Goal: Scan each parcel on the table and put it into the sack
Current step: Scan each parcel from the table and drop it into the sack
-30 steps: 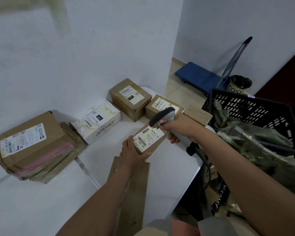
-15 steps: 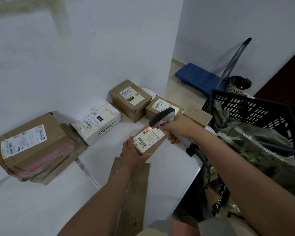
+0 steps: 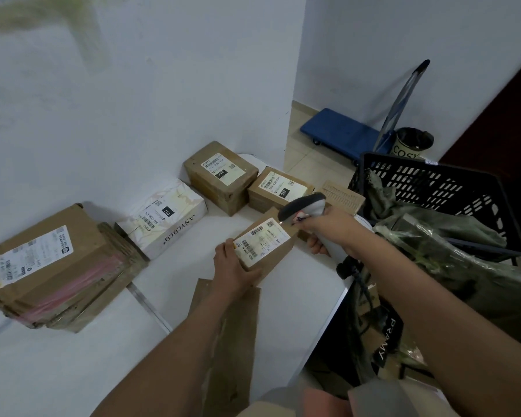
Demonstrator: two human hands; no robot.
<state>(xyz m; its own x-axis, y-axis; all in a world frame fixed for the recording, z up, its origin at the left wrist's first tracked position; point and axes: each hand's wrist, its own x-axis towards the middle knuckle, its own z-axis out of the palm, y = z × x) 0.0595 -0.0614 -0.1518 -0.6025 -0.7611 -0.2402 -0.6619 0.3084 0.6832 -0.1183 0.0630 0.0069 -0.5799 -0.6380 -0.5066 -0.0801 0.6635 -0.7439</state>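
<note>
My left hand grips the near end of a small brown parcel with a white label, tilted up off the white table. My right hand holds a grey barcode scanner, its head just above the far end of that label. Two brown boxes and a white box stand by the wall. A large worn brown parcel lies at the left. The greenish sack hangs open in a black crate at the right.
A flat brown paper envelope lies under my left forearm. The black plastic crate stands off the table's right edge. A blue platform trolley and a small bin are on the floor behind. The scanner's cable hangs at the table edge.
The red scan line seen on the label half a second ago is gone. Hands, parcel and scanner have hardly moved.
</note>
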